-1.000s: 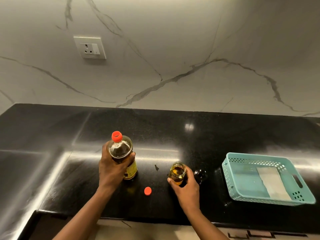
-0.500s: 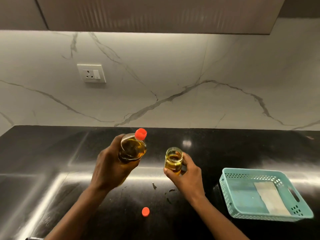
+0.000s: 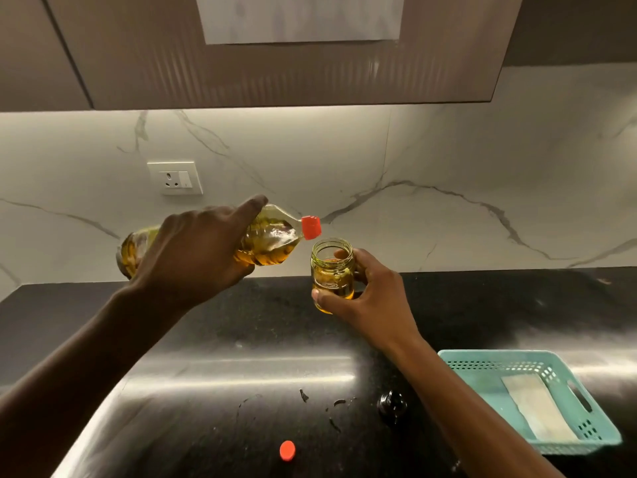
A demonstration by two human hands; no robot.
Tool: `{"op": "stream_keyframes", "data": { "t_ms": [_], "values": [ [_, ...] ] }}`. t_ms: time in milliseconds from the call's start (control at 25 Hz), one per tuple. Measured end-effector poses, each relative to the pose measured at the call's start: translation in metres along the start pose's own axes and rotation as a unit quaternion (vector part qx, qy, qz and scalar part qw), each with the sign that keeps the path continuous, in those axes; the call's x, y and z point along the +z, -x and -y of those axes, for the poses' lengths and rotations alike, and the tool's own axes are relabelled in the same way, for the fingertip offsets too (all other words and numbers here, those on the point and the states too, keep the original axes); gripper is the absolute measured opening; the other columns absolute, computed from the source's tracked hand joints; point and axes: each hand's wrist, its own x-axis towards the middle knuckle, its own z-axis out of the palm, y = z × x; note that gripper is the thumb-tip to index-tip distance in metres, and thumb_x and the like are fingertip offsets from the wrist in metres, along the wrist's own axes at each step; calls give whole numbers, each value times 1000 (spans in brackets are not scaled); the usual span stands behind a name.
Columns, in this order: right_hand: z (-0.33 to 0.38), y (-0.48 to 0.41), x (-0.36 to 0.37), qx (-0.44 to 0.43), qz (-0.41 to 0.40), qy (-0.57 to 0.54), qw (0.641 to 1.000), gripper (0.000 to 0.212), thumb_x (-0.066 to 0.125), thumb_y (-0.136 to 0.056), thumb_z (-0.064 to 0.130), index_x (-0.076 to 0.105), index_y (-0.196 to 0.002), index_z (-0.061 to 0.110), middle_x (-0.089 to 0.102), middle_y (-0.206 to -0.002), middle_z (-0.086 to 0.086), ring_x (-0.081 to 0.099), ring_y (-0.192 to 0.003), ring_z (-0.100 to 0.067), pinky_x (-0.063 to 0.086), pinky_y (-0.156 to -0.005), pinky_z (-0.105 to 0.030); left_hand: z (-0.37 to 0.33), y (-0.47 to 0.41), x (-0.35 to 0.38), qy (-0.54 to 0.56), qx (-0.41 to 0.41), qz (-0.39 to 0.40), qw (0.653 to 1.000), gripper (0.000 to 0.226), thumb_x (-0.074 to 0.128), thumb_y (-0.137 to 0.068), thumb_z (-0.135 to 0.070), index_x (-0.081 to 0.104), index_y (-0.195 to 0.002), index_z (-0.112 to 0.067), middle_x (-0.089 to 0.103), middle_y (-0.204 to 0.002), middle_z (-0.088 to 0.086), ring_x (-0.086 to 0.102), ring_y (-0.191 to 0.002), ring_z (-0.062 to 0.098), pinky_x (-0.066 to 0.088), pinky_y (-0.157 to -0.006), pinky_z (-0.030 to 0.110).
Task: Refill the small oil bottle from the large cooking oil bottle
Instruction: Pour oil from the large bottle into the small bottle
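My left hand grips the large clear oil bottle, which lies nearly level in the air with its orange spout tip just above and left of the small jar's mouth. My right hand holds the small glass oil jar upright in the air; amber oil fills its lower part. I see no stream between the two. A small orange cap and a dark round lid lie on the black counter below.
A teal plastic basket with a pale cloth inside stands at the right on the counter. Dark drips mark the counter near the middle. A wall socket sits on the marble backsplash under brown cabinets.
Both hands rose from the counter. The large bottle went from upright to almost horizontal, its spout now at the jar's mouth. The view tilted upward.
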Motion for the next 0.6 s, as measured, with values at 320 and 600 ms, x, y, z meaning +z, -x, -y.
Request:
{"op": "stream_keyframes", "data": {
  "t_ms": [320,600],
  "values": [
    [15,-14,-9,-20,-3,0,1000,67,90,-81,47,63,-139,29,73,-127,14,69,-108,0,50,-84,-1,8,-23,-19,-67,67,-24,995,76,92,-82,-31,59,-149,-15,84,-106,14,80,-85,43,61,-65,45],
    [20,-14,-10,-19,1,-2,1000,66,89,-82,46,62,-139,29,72,-130,11,68,-106,0,49,-84,-1,6,-35,-25,-97,88,-37,991,73,93,-83,-31,61,-146,-14,83,-109,15,79,-89,47,60,-65,45]
  ]
}}
